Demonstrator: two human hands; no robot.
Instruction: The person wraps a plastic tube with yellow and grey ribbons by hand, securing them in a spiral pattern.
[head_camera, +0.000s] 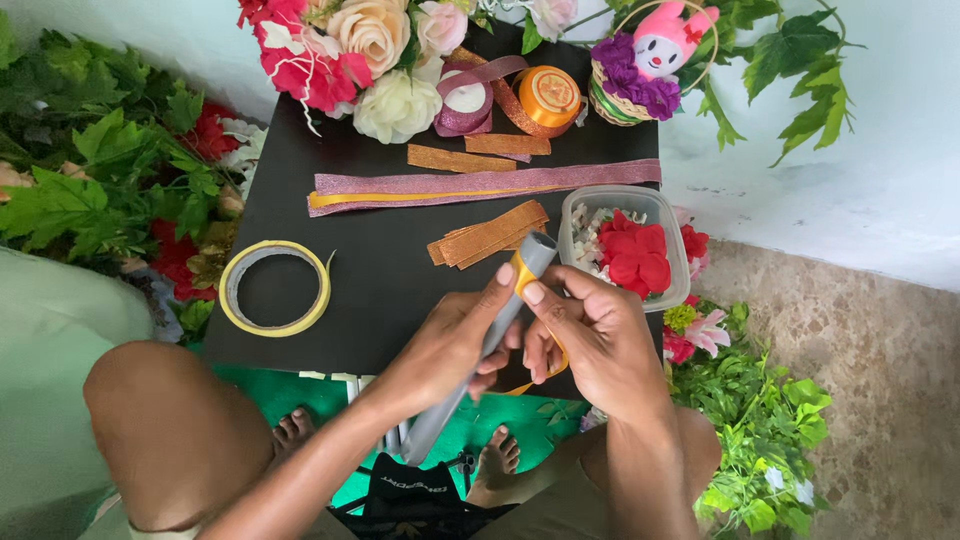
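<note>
- Far left: green artificial foliage (90, 190) with red blooms lies beside the black table (380, 270).
- Left on the table: a yellow tape roll (275, 288) lies flat, untouched, well apart from both hands.
- Centre, far side: a purple glitter ribbon strip (480, 183) runs across the table, with a fan of gold glitter strips (490, 235) just nearer.
- Left hand (445, 345): fingers closed round the middle of a grey tube (480, 350), which slants from the near edge up over the table.
- Right hand (590, 335): fingers pinched together on a yellow ribbon (524, 275) at the tube's far end, thumb pressing it to the tube.
- Step judged in hand: wrapping the yellow ribbon onto the tube's top; little appears covered.
- Next move would likely call for steady tension and a turn of the tube.
- Right: a clear plastic container (620, 200) of red petals stands just beyond the right hand.
</note>
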